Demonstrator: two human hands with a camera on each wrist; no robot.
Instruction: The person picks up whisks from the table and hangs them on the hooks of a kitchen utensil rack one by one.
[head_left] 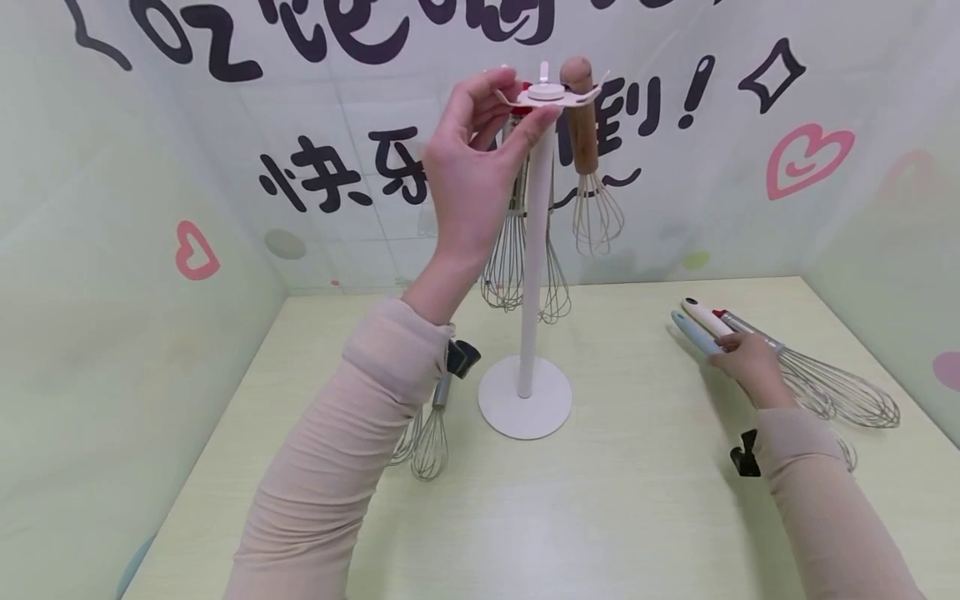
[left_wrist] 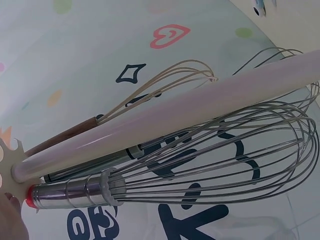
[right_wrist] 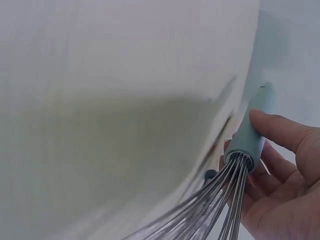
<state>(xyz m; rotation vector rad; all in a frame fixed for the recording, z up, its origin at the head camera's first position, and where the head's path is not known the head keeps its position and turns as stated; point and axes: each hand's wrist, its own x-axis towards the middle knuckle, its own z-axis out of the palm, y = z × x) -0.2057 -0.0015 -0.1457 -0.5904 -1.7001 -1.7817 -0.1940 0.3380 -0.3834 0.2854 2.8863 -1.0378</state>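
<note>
Pale wood-look tabletop [head_left: 622,500], pale green walls [head_left: 97,375], black lettering [head_left: 318,175], pink hearts [head_left: 809,165]

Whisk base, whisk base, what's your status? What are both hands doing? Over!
Left hand holding white stand near its top. Right hand gripping blue-handled whisk, not hung yet. White-handled whisk lying close beside it, might snag.
</note>
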